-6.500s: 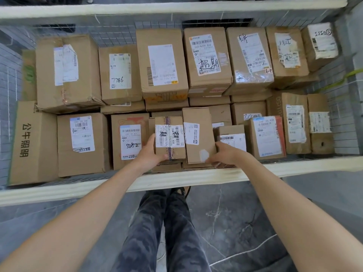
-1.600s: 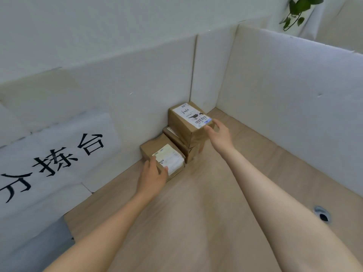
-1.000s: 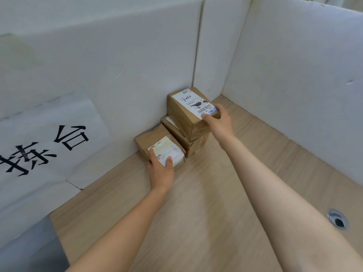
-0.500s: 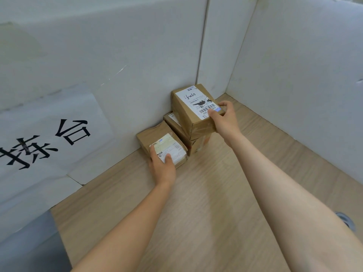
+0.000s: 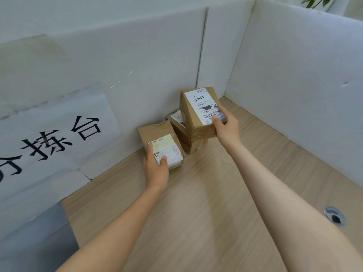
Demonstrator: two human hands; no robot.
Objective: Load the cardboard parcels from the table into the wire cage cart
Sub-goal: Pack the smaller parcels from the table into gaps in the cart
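Three brown cardboard parcels sit in the far corner of a light wooden table (image 5: 206, 213). My right hand (image 5: 225, 128) grips the top parcel (image 5: 198, 112), which bears a white barcode label and is tilted up off the parcel beneath. That lower parcel (image 5: 179, 130) is mostly hidden behind it. My left hand (image 5: 157, 167) grips the near end of a flatter parcel (image 5: 159, 142) with a yellowed label, lying on the table to the left. The wire cage cart is out of view.
White foam boards (image 5: 294, 75) wall the table at the back and right. A paper sign with black characters (image 5: 49, 138) hangs on the left board. A round cable hole (image 5: 335, 215) sits near the table's right edge. A plant leaf (image 5: 314, 1) shows at top right.
I turned from the cage cart to the table and reached for the parcels. In the last second both hands closed on them, and the right hand lifted and tilted the top parcel.
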